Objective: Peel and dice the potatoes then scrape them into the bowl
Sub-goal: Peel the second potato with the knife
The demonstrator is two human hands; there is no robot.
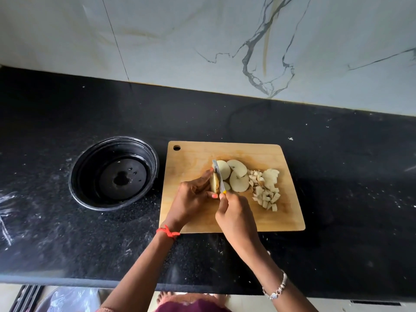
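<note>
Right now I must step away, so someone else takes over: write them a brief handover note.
Left hand holds the potato piece on the cutting board. Right hand grips the knife, blade cutting into it. Done: slices and diced pieces lie right of the knife. Left: finish slicing, dice the slices, scrape everything into the black bowl, left of the board, no potato in it.
</note>
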